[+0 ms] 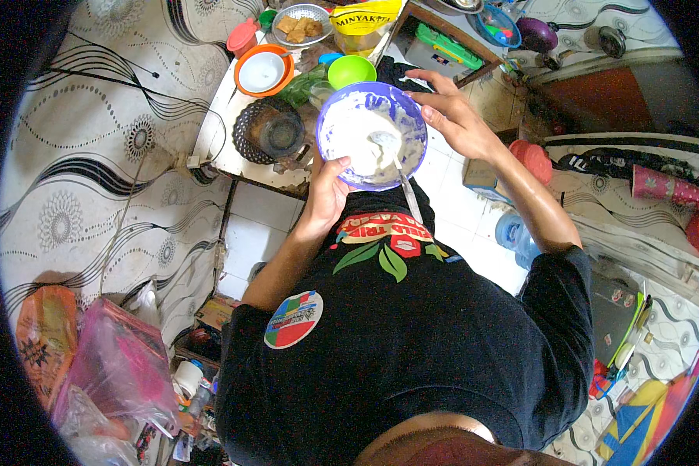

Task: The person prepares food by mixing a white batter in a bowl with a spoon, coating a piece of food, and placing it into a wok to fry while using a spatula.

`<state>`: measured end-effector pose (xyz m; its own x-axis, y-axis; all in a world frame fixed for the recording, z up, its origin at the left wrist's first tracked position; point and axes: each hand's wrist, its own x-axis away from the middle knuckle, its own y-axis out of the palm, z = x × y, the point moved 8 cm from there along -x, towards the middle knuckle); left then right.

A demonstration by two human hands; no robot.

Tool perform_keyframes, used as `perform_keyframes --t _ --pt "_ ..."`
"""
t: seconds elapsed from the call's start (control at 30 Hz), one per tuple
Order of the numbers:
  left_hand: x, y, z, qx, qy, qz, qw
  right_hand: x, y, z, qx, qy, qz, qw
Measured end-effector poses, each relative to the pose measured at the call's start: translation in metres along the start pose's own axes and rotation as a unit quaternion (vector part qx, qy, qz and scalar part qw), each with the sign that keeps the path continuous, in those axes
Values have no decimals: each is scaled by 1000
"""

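A purple plastic bowl (373, 187) holds a thick white batter (352, 128), which also smears its inner wall. A metal spoon (409, 195) rests in the batter, its handle leaning out over the near rim. My left hand (329, 189) grips the bowl's near left side, thumb over the rim. At the right rim is my right hand (457, 119), fingers spread and holding nothing; whether its fingertips touch the bowl I cannot tell. Beyond the bowl sits a light-green bowl (352, 70), with green leaves (303, 86) to its left.
A low table (212, 125) carries a black perforated basket (250, 131), an orange bowl (291, 73) with a white one inside, a metal strainer (302, 10) of fried pieces and a yellow cooking-oil pouch (364, 23). Right are a cardboard box (483, 177) and a water bottle (512, 233).
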<state>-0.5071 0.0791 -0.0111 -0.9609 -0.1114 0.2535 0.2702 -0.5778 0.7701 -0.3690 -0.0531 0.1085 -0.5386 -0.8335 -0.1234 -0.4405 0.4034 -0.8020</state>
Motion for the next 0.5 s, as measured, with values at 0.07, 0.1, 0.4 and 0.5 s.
perform_keyframes --t 0.07,0.1,0.4,0.5 --pt "2 -1 0 -16 -1 11 1000 1 9 14 -123 25 -2 992" --pt "3 0 0 -9 1 11 1000 0 10 17 -183 35 -4 983" --pt "3 -6 9 25 36 24 999 13 -5 18 -500 148 32 853" --pt "3 -7 8 29 30 27 999 15 -10 11 -533 115 47 837"
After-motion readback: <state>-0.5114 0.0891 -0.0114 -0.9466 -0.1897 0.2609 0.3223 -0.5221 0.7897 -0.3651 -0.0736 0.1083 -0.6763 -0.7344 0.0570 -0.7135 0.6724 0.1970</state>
